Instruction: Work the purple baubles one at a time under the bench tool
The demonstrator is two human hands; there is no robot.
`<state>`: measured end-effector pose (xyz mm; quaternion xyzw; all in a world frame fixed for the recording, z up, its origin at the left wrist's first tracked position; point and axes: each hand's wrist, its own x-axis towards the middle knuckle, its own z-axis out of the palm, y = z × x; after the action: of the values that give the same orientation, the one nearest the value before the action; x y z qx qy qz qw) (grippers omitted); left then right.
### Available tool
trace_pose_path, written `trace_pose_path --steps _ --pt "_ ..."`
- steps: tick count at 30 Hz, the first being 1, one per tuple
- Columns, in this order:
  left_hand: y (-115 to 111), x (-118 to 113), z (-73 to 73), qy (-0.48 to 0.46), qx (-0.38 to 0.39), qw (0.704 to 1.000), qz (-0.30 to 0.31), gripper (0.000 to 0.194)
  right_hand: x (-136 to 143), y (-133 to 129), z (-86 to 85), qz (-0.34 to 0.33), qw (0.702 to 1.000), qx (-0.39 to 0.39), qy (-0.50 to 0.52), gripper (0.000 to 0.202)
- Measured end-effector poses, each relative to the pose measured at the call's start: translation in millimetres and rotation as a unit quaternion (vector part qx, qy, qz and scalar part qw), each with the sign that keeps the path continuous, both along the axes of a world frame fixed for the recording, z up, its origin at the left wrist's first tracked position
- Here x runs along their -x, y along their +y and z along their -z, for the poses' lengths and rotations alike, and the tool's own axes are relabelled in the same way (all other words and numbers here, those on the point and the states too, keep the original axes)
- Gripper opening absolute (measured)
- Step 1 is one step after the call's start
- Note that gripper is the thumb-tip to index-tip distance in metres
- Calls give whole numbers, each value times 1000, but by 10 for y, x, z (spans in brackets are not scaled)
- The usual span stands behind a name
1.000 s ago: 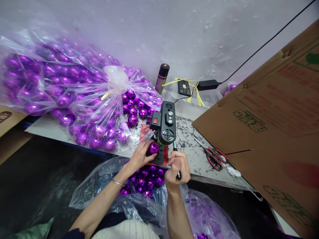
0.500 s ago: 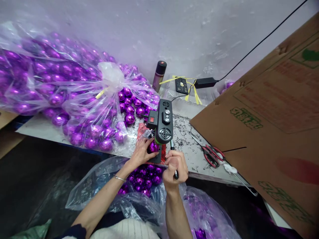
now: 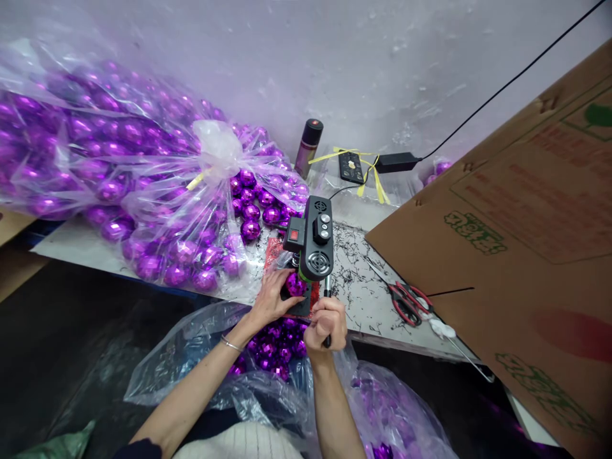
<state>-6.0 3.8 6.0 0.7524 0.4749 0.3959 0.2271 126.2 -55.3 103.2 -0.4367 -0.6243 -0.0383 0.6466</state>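
Note:
A shiny purple faceted ball (image 3: 296,284) sits beneath the head of a small black bench drill press (image 3: 319,236). Thumb and fingers of my left hand (image 3: 274,298) close around the ball from the left and front. My right hand (image 3: 326,324) is wrapped around the black-gripped lever (image 3: 327,287) on the press's right side. The machine's dark base rests on a red sheet (image 3: 273,252). Its bit, where it meets the ball, is hidden from me by the head. Just below the table edge, an open plastic bag holds more purple balls (image 3: 272,349).
A large clear bag of purple balls (image 3: 143,172) covers the table's left side. A dark spray can (image 3: 308,146), black power adapter (image 3: 396,161) and small black panel (image 3: 350,167) lie behind. Red-handled scissors (image 3: 409,301) lie by a cardboard box (image 3: 516,255); dark shavings litter the tabletop (image 3: 354,274).
My right hand and the lever have swung a little to the left, toward me. My left hand still holds the ball in place under the press.

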Motion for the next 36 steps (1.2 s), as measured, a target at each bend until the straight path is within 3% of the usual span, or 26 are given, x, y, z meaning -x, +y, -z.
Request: trace_pose_path --steps 4,9,27,29,32,36 --pt "1 -1 14 -2 4 1000 2 65 11 32 134 25 999 -26 -1 38" --pt "2 3 11 -5 -1 1000 6 65 23 46 181 50 998 -24 -3 39" --pt "51 -31 -33 -20 1 1000 19 67 39 79 444 0 999 -29 37 41" --pt "69 -46 -45 -24 -2 1000 17 66 31 79 352 1 999 -26 44 41" --pt "41 -36 -61 -26 -7 999 24 68 0 80 28 -2 998 -13 64 40" --pt "-251 121 -20 -11 -25 998 48 64 -23 78 -432 -2 997 20 76 37"
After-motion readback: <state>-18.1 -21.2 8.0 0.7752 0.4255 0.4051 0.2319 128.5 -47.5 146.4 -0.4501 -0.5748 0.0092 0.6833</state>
